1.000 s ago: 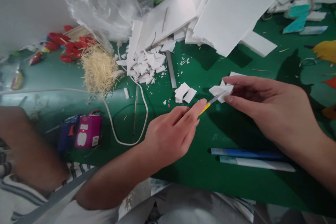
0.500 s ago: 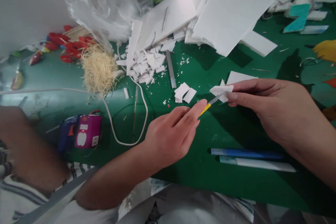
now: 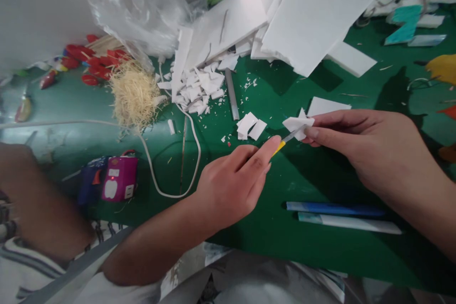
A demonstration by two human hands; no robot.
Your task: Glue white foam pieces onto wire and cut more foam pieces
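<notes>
My left hand [image 3: 237, 175] is closed around a yellow-handled craft knife [image 3: 278, 148], its thin blade pointing up and to the right. The blade lies against a small white foam piece [image 3: 297, 122] with pointed corners. Thumb and fingers of my right hand [image 3: 359, 140] pinch that piece at its right side, above the table. Behind it a flat white foam offcut [image 3: 327, 105] rests on the green table [image 3: 263, 228]. Left of the blade lie a few small cut foam squares [image 3: 251, 126].
A heap of foam scraps [image 3: 201, 86] and a grey bar [image 3: 231, 94] lie beyond. Large foam sheets [image 3: 317, 14] lean at the back. Blue and white strips [image 3: 342, 216] lie near the front. A white cord [image 3: 197, 152] loops beside a pink box [image 3: 120, 178]. Another person's arm [image 3: 42, 199] is at left.
The foam piece in my right hand has shifted slightly to the left and turned a little against the blade. My left hand has barely moved.
</notes>
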